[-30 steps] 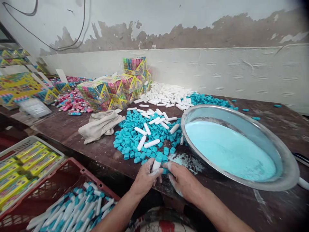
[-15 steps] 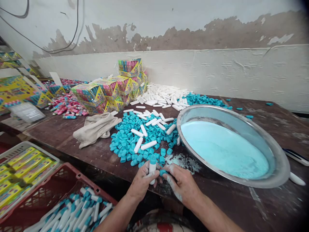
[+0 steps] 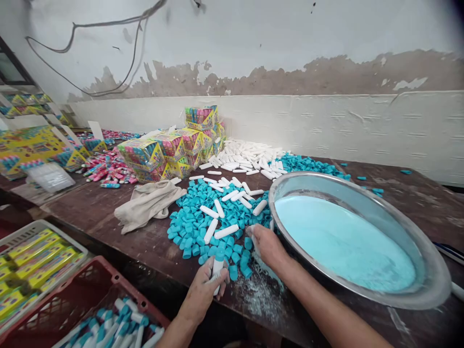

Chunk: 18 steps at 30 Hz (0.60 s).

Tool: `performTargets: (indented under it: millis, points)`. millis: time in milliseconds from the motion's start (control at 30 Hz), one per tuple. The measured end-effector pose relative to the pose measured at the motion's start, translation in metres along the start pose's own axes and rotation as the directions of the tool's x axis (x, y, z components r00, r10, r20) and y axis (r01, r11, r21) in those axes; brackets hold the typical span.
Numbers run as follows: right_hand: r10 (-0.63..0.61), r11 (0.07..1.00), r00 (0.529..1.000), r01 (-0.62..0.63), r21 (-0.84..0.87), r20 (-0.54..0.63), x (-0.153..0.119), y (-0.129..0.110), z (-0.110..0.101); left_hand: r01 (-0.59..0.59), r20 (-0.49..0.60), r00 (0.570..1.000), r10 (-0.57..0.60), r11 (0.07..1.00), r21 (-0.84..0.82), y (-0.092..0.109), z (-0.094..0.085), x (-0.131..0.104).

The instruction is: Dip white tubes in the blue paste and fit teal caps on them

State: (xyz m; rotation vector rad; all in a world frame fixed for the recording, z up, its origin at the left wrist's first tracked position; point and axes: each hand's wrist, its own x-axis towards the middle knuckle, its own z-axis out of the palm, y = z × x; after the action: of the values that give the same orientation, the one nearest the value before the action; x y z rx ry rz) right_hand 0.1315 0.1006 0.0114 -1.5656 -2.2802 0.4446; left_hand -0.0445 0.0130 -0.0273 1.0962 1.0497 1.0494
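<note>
In my left hand [image 3: 205,285] is a white plastic tube [image 3: 218,268] topped with a teal cap [image 3: 220,253]. My closed fingers hold it upright at the table's front edge. My right hand [image 3: 268,245] reaches to the right side of a heap of loose teal caps [image 3: 197,193], close to the basin. Its fingers bend down at the caps, and the fingertips are partly hidden, so what is between them does not show. Both hands carry pale powder. Several white tubes [image 3: 226,231] lie on top of the caps.
A wide metal basin [image 3: 431,285] of light blue powder stands at the right. More white tubes [image 3: 250,152] lie behind the heap. A beige cloth [image 3: 147,205], packed display boxes [image 3: 174,145], a red crate [image 3: 125,285] of capped tubes and a white basket [image 3: 81,251] are at the left.
My right hand has left my left hand, where it held a teal cap, and moved forward to the heap. My left hand has shifted slightly left with the capped tube. The view has tilted up.
</note>
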Motion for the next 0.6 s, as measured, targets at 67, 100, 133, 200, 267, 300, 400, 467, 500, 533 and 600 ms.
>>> performTargets:
  millis: [67, 100, 133, 200, 267, 300, 400, 467, 500, 533, 600]
  points:
    - [0.022, 0.997, 1.000, -0.023, -0.071, -0.013, 0.021, 0.005, 0.004, 0.002, -0.003, 1.000, -0.002, 1.000, 0.000, -0.001, 0.000, -0.001]
    - [0.027, 0.994, 1.000, -0.028, -0.106, -0.011, 0.030, 0.007, 0.007, 0.002, -0.005, 1.000, -0.002, 1.000, -0.002, -0.001, -0.001, -0.001]
    - [0.028, 0.990, 1.000, -0.028, -0.138, -0.005, 0.038, 0.008, 0.010, 0.002, -0.007, 1.000, -0.002, 1.000, -0.006, 0.000, -0.001, -0.002]
    - [0.026, 0.981, 1.000, -0.024, -0.192, 0.009, 0.048, 0.010, 0.016, 0.000, -0.011, 1.000, 0.000, 1.000, -0.022, 0.003, -0.002, -0.002]
    - [0.024, 0.973, 1.000, -0.020, -0.230, 0.015, 0.053, 0.011, 0.020, -0.002, -0.015, 1.000, 0.002, 1.000, -0.031, 0.006, -0.004, -0.001]
    - [0.023, 0.970, 1.000, -0.019, -0.242, 0.017, 0.055, 0.011, 0.021, -0.003, -0.017, 1.000, 0.002, 1.000, -0.031, 0.007, -0.004, -0.001]
    - [0.023, 0.969, 1.000, -0.018, -0.248, 0.017, 0.057, 0.014, 0.023, 0.001, -0.020, 1.000, -0.002, 1.000, -0.029, 0.008, -0.004, -0.001]
    - [0.024, 0.974, 1.000, -0.023, -0.226, 0.004, 0.058, 0.015, 0.024, 0.007, -0.021, 1.000, -0.008, 0.999, -0.039, 0.007, -0.004, -0.001]
    - [0.023, 0.978, 1.000, -0.024, -0.207, -0.008, 0.057, 0.016, 0.023, 0.008, -0.023, 1.000, -0.009, 0.999, -0.042, 0.006, -0.005, -0.001]
    - [0.019, 0.983, 1.000, -0.023, -0.182, -0.021, 0.055, 0.017, 0.022, 0.005, -0.023, 1.000, -0.006, 0.999, -0.045, 0.006, -0.006, -0.001]
    - [-0.002, 0.993, 0.999, -0.004, -0.121, -0.044, 0.048, 0.016, 0.019, 0.002, -0.016, 1.000, -0.003, 0.999, -0.050, 0.006, -0.007, -0.001]
